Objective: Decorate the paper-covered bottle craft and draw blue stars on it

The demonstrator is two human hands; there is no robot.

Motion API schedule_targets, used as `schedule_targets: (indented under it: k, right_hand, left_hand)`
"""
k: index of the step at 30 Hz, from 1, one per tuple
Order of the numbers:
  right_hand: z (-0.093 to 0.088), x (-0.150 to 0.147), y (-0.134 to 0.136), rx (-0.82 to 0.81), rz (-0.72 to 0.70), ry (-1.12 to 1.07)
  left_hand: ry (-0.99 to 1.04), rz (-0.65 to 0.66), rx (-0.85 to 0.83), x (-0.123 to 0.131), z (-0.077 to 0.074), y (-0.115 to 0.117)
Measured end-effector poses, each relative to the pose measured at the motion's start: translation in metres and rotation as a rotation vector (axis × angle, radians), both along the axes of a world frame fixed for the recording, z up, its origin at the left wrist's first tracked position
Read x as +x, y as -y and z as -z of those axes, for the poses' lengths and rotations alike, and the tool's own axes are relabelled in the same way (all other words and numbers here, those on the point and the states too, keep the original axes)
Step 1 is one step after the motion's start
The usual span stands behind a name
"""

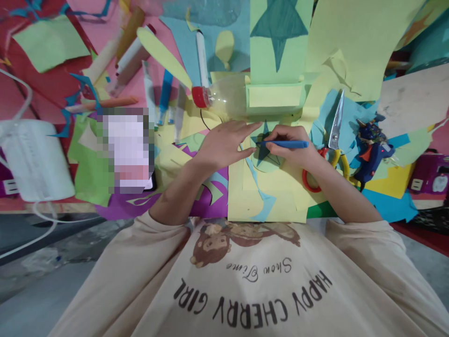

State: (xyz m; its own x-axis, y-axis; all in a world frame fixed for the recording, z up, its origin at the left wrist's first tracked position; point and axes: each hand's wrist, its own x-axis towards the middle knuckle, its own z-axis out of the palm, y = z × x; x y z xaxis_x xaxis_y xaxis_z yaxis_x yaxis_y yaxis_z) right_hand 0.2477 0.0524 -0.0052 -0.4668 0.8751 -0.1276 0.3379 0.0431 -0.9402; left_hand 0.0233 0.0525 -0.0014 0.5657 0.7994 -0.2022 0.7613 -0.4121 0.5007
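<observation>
In my right hand (286,142) is a blue marker (294,144), gripped near its tip. The tip meets a star drawing (264,152) on a light green paper piece, partly coloured dark blue-green, with its lower right still only outlined. My left hand (228,142) lies flat with fingers stretched toward the star's left side, holding nothing. Beneath both hands are pale yellow sheets (280,201). A clear plastic bottle (228,98) with a red cap lies just beyond my left hand. A larger coloured star (279,28) on green paper is farther back.
Scissors (335,135) with red and yellow handles lie right of my right hand, beside a dark blue glue gun (368,164). Several markers (165,96) lie at left. A white power bank-like box (37,159) with cables stands far left, near a pixelated phone-like object (129,150).
</observation>
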Motion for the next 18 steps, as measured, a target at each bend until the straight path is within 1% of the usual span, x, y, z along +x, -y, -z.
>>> schedule_targets:
  k: [10,14,18]
  right_hand:
    - [-0.0031,0.0019,-0.001,-0.031,-0.006,0.028]
    - [-0.0007,0.0026,-0.0024,-0.046,0.015,-0.007]
    - [0.0022,0.0027,-0.0024,-0.028,0.015,-0.033]
  left_hand:
    - [-0.018,0.006,-0.013,0.0011,-0.0005,-0.0003]
    - [-0.009,0.004,-0.01,0.001,-0.0007,-0.0002]
    - [0.003,-0.003,-0.007,0.0006,0.0009,-0.0003]
